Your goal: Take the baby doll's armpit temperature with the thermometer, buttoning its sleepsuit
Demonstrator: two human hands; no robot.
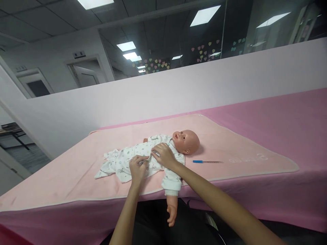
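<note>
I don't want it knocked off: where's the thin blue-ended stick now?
In the head view, the blue-ended stick lies right of centre on the peach blanket, just below and right of the doll's head.

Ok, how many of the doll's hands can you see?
2. The near hand hangs past the front edge of the mat; the far hand shows only in part, at the end of the far sleeve.

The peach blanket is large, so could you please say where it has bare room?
The blanket lies bare left of the doll's legs, between the head and white wall, and right of the blue-ended stick. Crowded: the torso, where left hand and right hand pinch clothing, and the near edge, where one doll arm overhangs.
</note>
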